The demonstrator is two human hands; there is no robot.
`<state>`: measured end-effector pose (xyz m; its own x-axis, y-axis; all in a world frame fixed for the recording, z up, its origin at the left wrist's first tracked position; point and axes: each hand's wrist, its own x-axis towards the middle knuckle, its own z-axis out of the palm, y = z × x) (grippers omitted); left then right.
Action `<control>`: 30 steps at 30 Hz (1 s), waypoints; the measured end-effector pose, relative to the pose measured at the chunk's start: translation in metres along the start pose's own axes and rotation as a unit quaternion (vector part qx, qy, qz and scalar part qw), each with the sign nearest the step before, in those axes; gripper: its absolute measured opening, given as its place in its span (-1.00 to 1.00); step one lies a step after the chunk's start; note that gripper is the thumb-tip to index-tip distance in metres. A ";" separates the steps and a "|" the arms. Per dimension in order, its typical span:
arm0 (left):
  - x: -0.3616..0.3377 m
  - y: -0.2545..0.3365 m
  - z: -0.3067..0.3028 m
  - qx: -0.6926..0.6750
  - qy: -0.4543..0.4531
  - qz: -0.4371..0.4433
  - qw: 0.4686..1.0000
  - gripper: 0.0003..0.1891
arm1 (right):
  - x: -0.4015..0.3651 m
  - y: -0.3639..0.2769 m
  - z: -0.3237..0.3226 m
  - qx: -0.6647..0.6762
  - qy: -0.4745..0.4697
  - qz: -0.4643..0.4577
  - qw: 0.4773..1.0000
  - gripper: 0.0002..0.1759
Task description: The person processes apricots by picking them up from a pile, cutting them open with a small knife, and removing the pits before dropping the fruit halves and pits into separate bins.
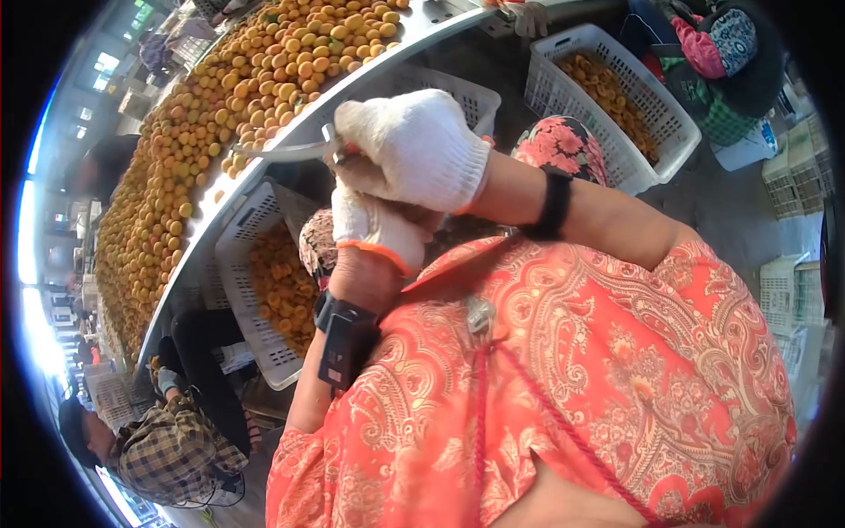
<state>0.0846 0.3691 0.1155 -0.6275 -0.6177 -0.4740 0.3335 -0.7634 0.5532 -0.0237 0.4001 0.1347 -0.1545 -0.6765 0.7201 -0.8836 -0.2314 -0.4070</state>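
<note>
White work gloves meet over a table (392, 60) heaped with orange-yellow fruit (290, 66), as the person's right hand (414, 145) clamps its fingers around a knife (282, 155). The knife's slim, curved blade extends left from the fist and, in this view, crosses the table's pale rim, its tip near the fruit. The left hand (374, 224), its glove edged in orange, is bunched just below the right, the two appearing to touch; its fingers are largely hidden, and whether it is open or closed, or holds anything, cannot be told.

Orange pieces of fruit lie in a white crate (231, 282) beside the table, at lower left of the hands, and in a second crate (539, 84) at upper right. A third crate (471, 95) shows partly behind the right glove. A black band (554, 204) circles the right wrist; a black device (346, 343) is strapped to the left. A co-worker in a checked shirt (172, 449) is at lower left, another in a patterned head covering (733, 41) at upper right.
</note>
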 end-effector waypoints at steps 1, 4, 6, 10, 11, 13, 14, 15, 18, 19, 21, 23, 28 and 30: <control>0.002 0.001 -0.004 0.010 0.002 -0.018 1.000 -0.36 | 0.000 0.002 -0.001 0.013 -0.010 -0.042 0.999 -0.72; 0.014 0.010 -0.008 0.043 0.010 -0.028 0.999 -0.38 | -0.001 0.009 -0.003 0.042 0.006 -0.097 0.994 -0.73; 0.015 0.013 0.012 0.105 0.073 0.005 0.992 -0.35 | -0.002 0.015 -0.001 0.133 0.038 0.020 0.990 -0.74; 0.040 0.021 -0.004 0.011 -0.060 0.061 0.996 -0.32 | 0.000 0.019 -0.004 0.136 0.074 0.044 0.987 -0.67; 0.042 0.022 -0.012 -0.002 -0.041 0.048 0.998 -0.33 | 0.000 0.015 -0.003 0.074 0.032 0.038 0.996 -0.63; 0.028 0.020 0.003 -0.017 0.079 0.056 0.995 -0.37 | -0.002 0.011 0.002 0.113 0.003 0.106 0.988 -0.56; 0.033 0.025 -0.009 -0.018 0.075 0.054 0.996 -0.37 | 0.000 0.010 0.000 0.175 -0.022 0.168 0.970 -0.54; 0.034 0.035 -0.016 -0.008 -0.083 -0.030 0.996 -0.37 | 0.003 0.014 -0.004 0.233 0.015 0.178 0.956 -0.59; 0.027 0.030 -0.019 0.014 -0.192 -0.075 0.978 -0.39 | 0.018 0.024 -0.011 0.362 0.156 0.158 0.905 -0.65; 0.024 0.028 -0.014 0.042 -0.183 -0.060 0.980 -0.40 | 0.018 0.025 -0.019 0.427 0.152 0.199 0.869 -0.66; 0.015 0.026 -0.002 0.091 -0.173 -0.040 0.980 -0.47 | 0.024 0.021 -0.035 0.485 0.151 0.237 0.828 -0.67; 0.010 0.021 0.005 0.079 -0.164 -0.044 0.982 -0.49 | 0.030 0.013 -0.042 0.622 0.159 0.237 0.729 -0.68; 0.006 0.016 0.006 0.048 -0.156 -0.065 0.984 -0.59 | 0.034 0.008 -0.040 0.618 0.188 0.242 0.724 -0.71; 0.002 0.016 0.011 0.051 -0.163 -0.065 0.983 -0.65 | 0.033 0.009 -0.040 0.630 0.186 0.252 0.711 -0.71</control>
<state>0.0805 0.3582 0.1310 -0.8581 -0.4101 -0.3090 0.1739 -0.7983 0.5765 -0.0539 0.4032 0.1775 -0.6242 -0.7182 0.3076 0.3863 -0.6259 -0.6775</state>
